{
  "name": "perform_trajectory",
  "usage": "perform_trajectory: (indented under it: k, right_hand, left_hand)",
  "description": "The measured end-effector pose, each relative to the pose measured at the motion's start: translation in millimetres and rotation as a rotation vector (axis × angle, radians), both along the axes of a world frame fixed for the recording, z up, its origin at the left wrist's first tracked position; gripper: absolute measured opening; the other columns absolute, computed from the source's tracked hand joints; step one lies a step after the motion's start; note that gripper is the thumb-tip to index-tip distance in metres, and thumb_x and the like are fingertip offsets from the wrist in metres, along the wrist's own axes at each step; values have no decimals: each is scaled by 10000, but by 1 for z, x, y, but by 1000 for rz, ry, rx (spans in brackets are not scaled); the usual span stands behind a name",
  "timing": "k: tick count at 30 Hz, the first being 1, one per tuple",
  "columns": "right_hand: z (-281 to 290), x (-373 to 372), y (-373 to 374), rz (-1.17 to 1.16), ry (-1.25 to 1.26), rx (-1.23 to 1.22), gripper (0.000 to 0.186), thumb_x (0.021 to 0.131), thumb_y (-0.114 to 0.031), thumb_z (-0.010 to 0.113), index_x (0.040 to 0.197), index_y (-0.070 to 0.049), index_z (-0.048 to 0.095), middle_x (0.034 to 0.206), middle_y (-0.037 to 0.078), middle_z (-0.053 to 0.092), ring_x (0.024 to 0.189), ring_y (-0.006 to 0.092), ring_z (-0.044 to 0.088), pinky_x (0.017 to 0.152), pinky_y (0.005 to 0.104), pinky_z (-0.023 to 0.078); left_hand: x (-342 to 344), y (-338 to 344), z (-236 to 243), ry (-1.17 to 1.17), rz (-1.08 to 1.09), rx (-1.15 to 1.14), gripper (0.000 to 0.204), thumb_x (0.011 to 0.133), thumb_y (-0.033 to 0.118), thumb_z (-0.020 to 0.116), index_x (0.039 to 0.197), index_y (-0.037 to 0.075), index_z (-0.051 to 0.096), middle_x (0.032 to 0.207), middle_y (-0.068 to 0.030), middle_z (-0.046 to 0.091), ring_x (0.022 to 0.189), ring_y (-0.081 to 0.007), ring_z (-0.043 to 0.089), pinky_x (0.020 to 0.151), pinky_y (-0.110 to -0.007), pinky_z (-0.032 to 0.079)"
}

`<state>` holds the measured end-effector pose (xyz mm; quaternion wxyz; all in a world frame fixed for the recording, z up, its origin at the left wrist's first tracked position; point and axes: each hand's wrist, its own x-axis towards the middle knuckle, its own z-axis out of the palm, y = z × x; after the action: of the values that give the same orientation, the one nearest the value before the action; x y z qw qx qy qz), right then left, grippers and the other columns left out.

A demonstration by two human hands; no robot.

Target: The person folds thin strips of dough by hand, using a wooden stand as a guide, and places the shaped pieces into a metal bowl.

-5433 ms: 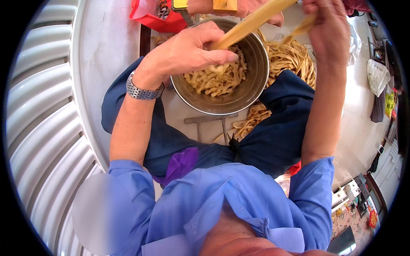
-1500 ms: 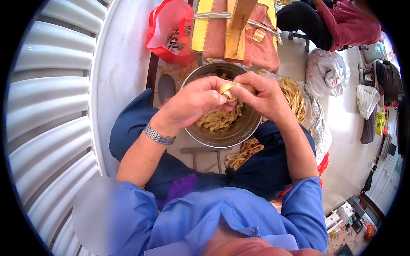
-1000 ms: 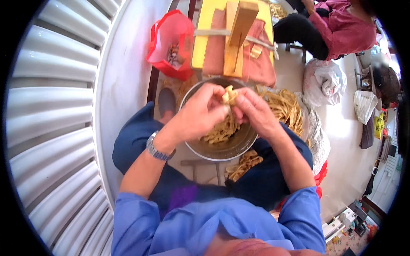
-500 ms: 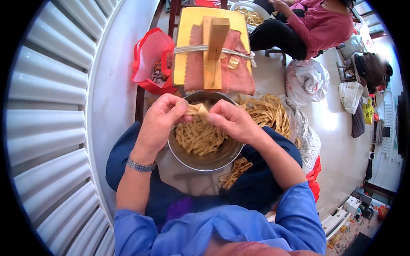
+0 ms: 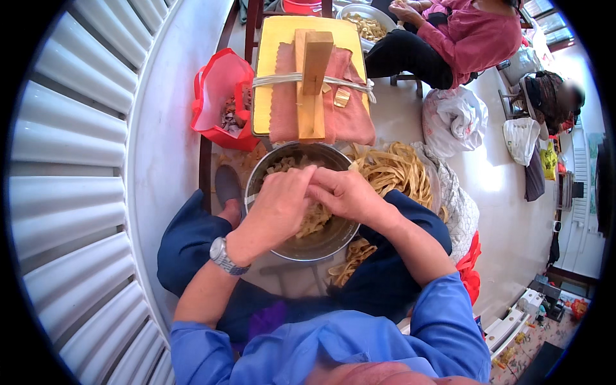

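Note:
My left hand (image 5: 280, 200), with a metal watch (image 5: 224, 255) at its wrist, meets my right hand (image 5: 343, 194) over a round metal basin (image 5: 301, 255). The fingers of both are closed and pressed together; what they hold, if anything, is hidden beneath them. Inside the basin lie many short, folded yellow-tan pieces (image 5: 314, 221), partly covered by my hands. Right of the basin sits a heap of long, flat tan strips (image 5: 398, 168). A smaller bunch of the same strips (image 5: 353, 260) lies by my right thigh.
Beyond the basin, a yellow board (image 5: 269, 45) carries a pink cloth (image 5: 350, 122) and a wooden block tool (image 5: 311, 115) tied with cord. A red bag (image 5: 208, 96) stands left, near a white radiator (image 5: 77, 199). Another person (image 5: 468, 38) sits beside a second basin (image 5: 369, 25). White plastic bag (image 5: 454, 122) at right.
My hands have come together and turned palms down, hiding the tan strip that was stretched between them. My left wrist has rotated, showing the watch face. The whole view has shifted slightly.

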<state>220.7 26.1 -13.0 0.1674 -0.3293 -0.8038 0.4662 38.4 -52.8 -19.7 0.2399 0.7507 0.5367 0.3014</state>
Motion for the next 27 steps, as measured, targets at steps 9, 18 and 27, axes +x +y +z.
perform_trajectory:
  k: [9,18,27]
  right_hand:
    - [9,8,-2,569,-298,-67,354,956,-407,582,899,-90,729,750,195,685,724,435,660,686,506,543]
    - [34,21,-11,676,-271,-249,438,991,-448,530,837,-83,717,775,208,668,744,433,638,694,501,519]
    - [46,24,-3,664,-274,-204,443,994,-442,538,820,-67,696,736,193,662,699,423,635,663,498,513]
  left_hand:
    - [-10,-20,0,-167,-404,-685,303,966,187,568,1210,12,530,1007,-275,663,978,-429,664,832,-484,524]
    - [-23,-27,17,-333,-570,-855,272,1019,311,569,1085,54,627,945,-180,698,887,-380,687,764,-436,532]
    - [-19,-19,28,-244,-530,-784,313,994,314,624,855,34,648,697,-147,643,657,-331,654,626,-398,511]
